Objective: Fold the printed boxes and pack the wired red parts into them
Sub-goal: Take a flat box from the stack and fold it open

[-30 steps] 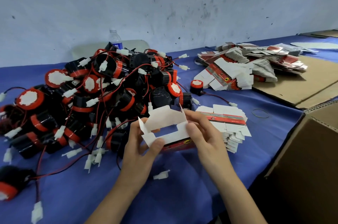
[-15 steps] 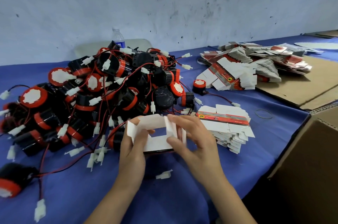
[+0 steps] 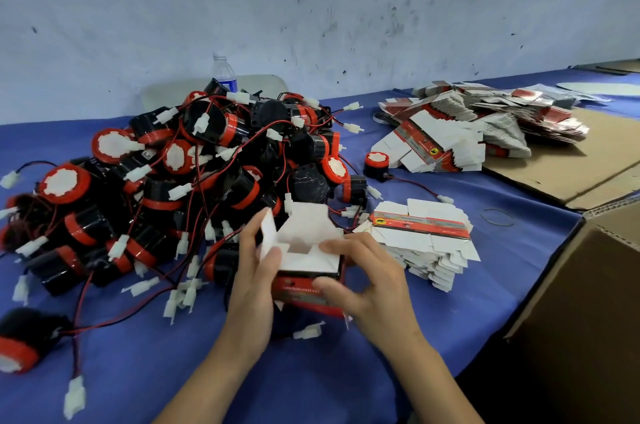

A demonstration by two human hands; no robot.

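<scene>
Stray part: one black-and-red wired part [image 3: 24, 340] lies alone at the lower left edge.
Pile: the wired red parts [image 3: 207, 174] are heaped over the left and centre of the blue-covered counter [image 3: 138, 371], with wires and white plugs tangled through them.
Bottle: a water bottle [image 3: 224, 72] stands behind the pile, by the wall.
Left hand: the left hand [image 3: 252, 285] has its grip clamped on the left white flap of the printed box [image 3: 308, 271], thumb inside and fingers outside.
Printed box: centre of the frame, just in front of the pile, half formed, with its white flaps open upward and its red face toward the camera.
Right hand: the right hand [image 3: 374, 288] has its grip clamped on the same box, forefinger across the top edge and thumb on the red face.
Flat stack: a stack of flat boxes [image 3: 422, 243] sits just right of the hands.
Lone part: a single red part [image 3: 375, 162] sits above that stack.
Heap: a heap of flat boxes [image 3: 485, 125] lies at upper right, partly on a cardboard sheet [image 3: 571, 174].
Band: a rubber band [image 3: 497, 217] lies right of the stack.
Carton: a brown carton [image 3: 588, 302] fills the lower right edge.
</scene>
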